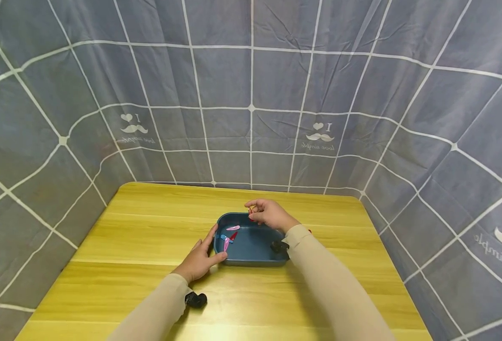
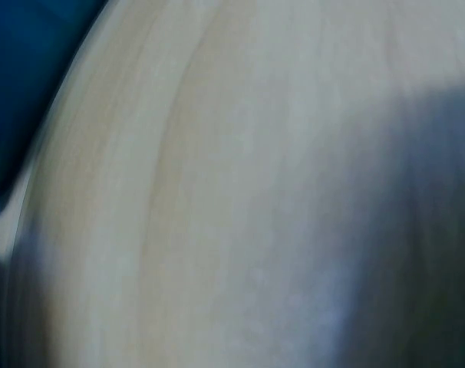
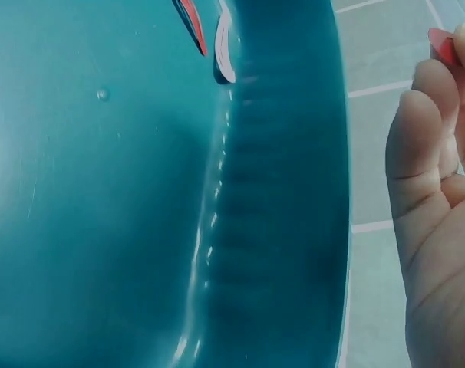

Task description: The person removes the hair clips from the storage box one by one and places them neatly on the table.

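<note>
Three hair clips in blue tray, hands at rim.

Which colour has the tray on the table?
The tray is dark blue-teal; the right wrist view shows it closest, the head view shows it whole.
</note>
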The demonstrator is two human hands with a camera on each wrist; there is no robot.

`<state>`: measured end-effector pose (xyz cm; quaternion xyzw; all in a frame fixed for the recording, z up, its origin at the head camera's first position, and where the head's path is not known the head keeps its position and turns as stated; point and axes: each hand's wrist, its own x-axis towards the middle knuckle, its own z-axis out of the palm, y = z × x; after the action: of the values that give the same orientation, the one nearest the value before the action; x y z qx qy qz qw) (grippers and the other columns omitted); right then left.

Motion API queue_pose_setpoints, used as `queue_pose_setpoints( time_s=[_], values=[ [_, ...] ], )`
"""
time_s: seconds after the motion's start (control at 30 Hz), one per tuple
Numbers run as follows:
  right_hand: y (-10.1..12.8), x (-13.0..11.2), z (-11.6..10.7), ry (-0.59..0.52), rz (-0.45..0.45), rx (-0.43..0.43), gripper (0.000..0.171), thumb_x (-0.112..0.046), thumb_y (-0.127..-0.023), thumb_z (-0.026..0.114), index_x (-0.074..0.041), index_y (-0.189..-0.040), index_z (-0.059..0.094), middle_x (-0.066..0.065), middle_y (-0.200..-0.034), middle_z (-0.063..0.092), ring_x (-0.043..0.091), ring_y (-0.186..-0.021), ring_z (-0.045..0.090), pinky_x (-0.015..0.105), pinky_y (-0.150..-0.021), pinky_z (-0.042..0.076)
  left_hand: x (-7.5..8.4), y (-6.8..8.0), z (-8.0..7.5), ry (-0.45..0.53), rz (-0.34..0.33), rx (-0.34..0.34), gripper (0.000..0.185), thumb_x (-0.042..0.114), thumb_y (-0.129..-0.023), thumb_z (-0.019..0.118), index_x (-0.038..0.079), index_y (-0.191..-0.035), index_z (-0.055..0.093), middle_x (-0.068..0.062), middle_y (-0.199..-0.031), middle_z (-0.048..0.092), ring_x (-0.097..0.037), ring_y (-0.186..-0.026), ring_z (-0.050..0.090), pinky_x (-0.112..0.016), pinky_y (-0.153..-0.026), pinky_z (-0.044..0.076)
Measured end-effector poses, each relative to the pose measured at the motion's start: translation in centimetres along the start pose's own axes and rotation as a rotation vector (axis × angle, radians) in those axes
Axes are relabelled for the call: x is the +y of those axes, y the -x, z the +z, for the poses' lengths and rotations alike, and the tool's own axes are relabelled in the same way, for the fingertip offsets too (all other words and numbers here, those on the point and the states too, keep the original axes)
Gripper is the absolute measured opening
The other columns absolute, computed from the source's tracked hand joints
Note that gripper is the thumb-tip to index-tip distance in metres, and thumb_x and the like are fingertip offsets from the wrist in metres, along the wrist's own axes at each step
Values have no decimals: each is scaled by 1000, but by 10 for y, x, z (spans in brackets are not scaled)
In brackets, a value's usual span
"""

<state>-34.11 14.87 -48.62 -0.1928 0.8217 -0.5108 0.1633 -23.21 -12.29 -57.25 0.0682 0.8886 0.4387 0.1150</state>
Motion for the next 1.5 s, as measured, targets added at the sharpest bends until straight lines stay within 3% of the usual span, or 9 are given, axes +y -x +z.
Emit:
queue_pose_setpoints(
  time_s=[0.33,0.4,0.57,0.7,0.83,0.9,1.13,1.33,1.5],
  values=[
    [10,5,-16,-128,12,97,25,2,-96,71,5,-119,62,10,-94,70,28,-87,76,38,-82,66,-1,1,0,5,5,-4,94,54,-100,68,46,-169,5,-14,-174,26,-60,-158,5,-83,-118,15],
    [12,6,-20,-147,23,112,23,4,-95,71,6,-115,61,12,-94,72,37,-94,77,36,-83,66,-1,1,-1,3,7,-5,94,54,-100,68,45,-169,4,-14,-174,26,-60,-158,5,-83,-118,15],
    [20,5,-29,-144,28,124,29,6,-96,68,13,-124,61,24,-108,74,47,-109,73,34,-89,64,0,2,-1,1,8,-6,95,54,-100,68,44,-169,5,-15,-174,25,-61,-157,5,-83,-118,15],
    [28,6,-34,-67,10,142,29,-1,-101,65,8,-128,67,26,-125,71,42,-110,70,31,-88,61,0,3,-1,-8,7,-5,95,54,-99,68,44,-169,5,-14,-174,25,-61,-157,5,-83,-119,15],
    [33,8,-39,-25,18,168,27,-9,-104,61,3,-126,72,23,-127,70,31,-98,65,31,-82,54,-1,2,0,-13,10,-5,95,55,-99,68,43,-170,5,-14,-175,24,-61,-157,6,-83,-119,16],
    [36,10,-41,-22,31,178,27,-11,-104,61,2,-125,73,23,-128,70,33,-97,64,31,-83,54,-2,2,0,-13,11,-5,95,55,-99,68,43,-170,5,-15,-174,24,-61,-157,6,-82,-119,15],
    [47,13,-52,-26,27,193,34,-14,-108,55,4,-133,70,25,-131,71,43,-117,64,36,-92,58,-4,1,2,-14,11,0,95,57,-99,68,45,-169,5,-14,-174,25,-61,-157,6,-83,-119,16],
    [57,19,-63,11,23,188,35,-12,-108,55,1,-138,67,22,-135,71,44,-121,63,52,-100,56,-3,0,1,-14,15,1,95,56,-99,68,44,-169,6,-16,-173,27,-61,-157,7,-82,-119,16],
    [63,28,-72,-38,30,183,42,-9,-106,62,4,-146,58,22,-136,69,39,-123,66,47,-101,58,-3,-1,1,-31,21,9,95,56,-99,68,43,-170,6,-17,-172,30,-62,-156,8,-82,-119,17]
  ],
)
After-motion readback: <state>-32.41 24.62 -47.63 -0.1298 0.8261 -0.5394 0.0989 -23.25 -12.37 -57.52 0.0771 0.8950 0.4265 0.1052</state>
